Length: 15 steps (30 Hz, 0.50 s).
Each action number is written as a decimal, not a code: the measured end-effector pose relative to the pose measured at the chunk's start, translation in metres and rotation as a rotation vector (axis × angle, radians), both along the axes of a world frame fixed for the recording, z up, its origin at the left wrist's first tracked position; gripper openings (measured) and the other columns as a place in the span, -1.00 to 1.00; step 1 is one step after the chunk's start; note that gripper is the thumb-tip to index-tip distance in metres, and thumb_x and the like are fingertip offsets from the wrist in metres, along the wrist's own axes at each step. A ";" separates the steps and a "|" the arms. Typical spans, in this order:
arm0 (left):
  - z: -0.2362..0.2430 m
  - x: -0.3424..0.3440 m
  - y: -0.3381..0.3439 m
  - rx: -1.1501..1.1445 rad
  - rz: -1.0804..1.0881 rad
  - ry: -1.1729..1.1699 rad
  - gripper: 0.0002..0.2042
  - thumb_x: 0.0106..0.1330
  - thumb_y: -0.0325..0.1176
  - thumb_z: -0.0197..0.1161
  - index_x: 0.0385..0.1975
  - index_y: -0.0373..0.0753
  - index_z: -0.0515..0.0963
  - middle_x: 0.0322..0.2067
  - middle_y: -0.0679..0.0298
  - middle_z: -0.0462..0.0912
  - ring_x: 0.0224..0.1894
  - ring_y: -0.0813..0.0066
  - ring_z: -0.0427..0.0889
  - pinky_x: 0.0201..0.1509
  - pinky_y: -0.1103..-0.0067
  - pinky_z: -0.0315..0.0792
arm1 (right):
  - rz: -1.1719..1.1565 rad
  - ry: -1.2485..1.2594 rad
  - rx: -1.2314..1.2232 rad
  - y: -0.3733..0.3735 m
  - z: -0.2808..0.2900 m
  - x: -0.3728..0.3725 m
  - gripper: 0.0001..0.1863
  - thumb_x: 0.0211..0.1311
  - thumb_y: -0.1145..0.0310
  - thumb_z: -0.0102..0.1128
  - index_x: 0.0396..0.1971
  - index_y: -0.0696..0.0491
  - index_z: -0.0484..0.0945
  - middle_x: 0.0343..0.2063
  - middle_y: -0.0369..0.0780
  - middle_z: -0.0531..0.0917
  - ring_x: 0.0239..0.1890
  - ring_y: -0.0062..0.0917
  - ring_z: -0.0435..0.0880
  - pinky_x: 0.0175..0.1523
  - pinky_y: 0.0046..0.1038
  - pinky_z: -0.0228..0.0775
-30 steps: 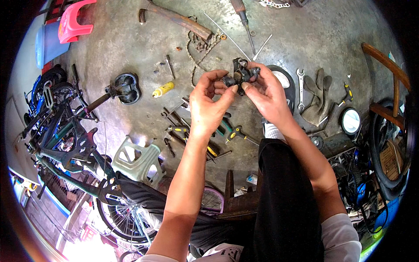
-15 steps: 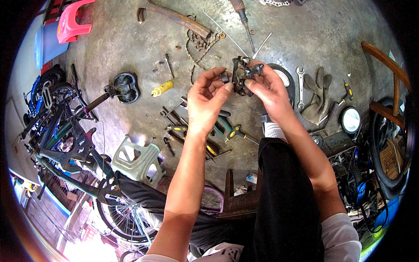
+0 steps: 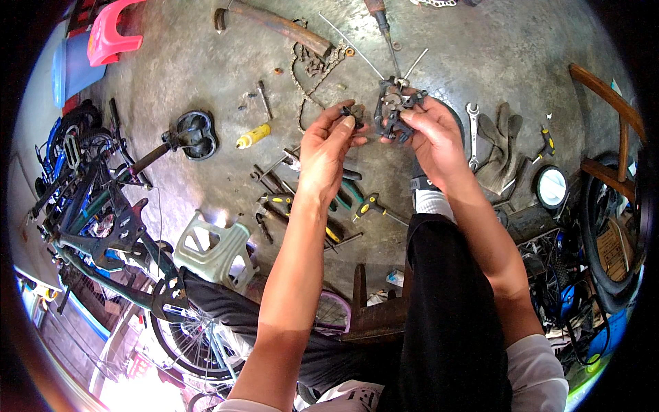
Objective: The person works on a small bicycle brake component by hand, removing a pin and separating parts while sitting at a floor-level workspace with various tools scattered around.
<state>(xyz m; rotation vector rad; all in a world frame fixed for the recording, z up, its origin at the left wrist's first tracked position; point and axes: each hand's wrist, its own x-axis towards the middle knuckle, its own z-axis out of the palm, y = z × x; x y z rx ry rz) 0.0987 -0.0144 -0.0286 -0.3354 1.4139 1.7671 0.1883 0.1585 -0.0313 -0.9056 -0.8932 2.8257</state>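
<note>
My left hand [image 3: 326,144] pinches a small dark metal piece [image 3: 353,114] between thumb and fingers, at the middle of the picture. My right hand [image 3: 431,141], just to its right, grips a black mechanical bike part [image 3: 392,108] with several arms and a silver fitting; the two pieces are apart. Below and around my hands lie a yellow bottle [image 3: 253,136], a rusty chain [image 3: 298,81], a silver wrench [image 3: 472,137], a work glove [image 3: 498,147] and several yellow-and-black handled tools [image 3: 369,206].
A bike frame [image 3: 110,226] fills the left, beside a grey-green stool [image 3: 233,244]. A pink stool [image 3: 103,38], a wooden-handled hammer [image 3: 274,24] and a long screwdriver [image 3: 381,20] lie farther off. Wooden chair parts [image 3: 604,96], tyres and clutter line the right.
The small piece in my left hand has come away from the larger part and moved left. My right hand has turned and shifted slightly right with the larger part.
</note>
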 end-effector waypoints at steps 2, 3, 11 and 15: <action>-0.013 0.001 0.001 -0.064 -0.036 -0.018 -0.61 0.46 -0.47 0.12 0.24 -0.45 0.37 0.00 0.07 0.62 -0.06 0.35 0.66 -0.03 0.50 0.58 | -0.029 -0.013 0.045 0.005 0.003 0.000 -0.66 0.35 0.48 0.08 0.08 0.22 0.44 -0.15 -0.15 0.66 -0.15 -0.43 0.70 -0.09 -0.29 0.64; -0.018 0.003 0.001 -0.095 -0.054 -0.027 -0.61 0.46 -0.48 0.11 0.24 -0.46 0.38 0.00 0.06 0.61 -0.05 0.34 0.67 -0.03 0.50 0.59 | -0.044 -0.020 0.067 0.008 0.003 0.000 -0.67 0.35 0.48 0.08 0.08 0.22 0.44 -0.14 -0.15 0.66 -0.14 -0.43 0.69 -0.09 -0.29 0.63; -0.042 0.013 0.008 -0.199 -0.040 -0.041 -0.63 0.45 -0.53 0.08 0.23 -0.47 0.37 -0.08 0.08 0.63 -0.11 0.33 0.71 -0.10 0.54 0.63 | -0.097 -0.098 0.124 0.024 -0.002 0.014 -0.65 0.36 0.44 0.09 0.10 0.20 0.44 -0.10 -0.17 0.64 -0.08 -0.45 0.66 -0.02 -0.24 0.62; -0.052 0.017 0.012 -0.338 -0.069 0.035 -0.63 0.43 -0.56 0.07 0.21 -0.46 0.40 -0.11 0.10 0.63 -0.18 0.34 0.74 -0.18 0.56 0.63 | -0.091 -0.091 0.123 0.023 -0.003 0.017 -0.65 0.36 0.46 0.08 0.11 0.20 0.44 -0.10 -0.17 0.64 -0.08 -0.46 0.65 -0.01 -0.24 0.62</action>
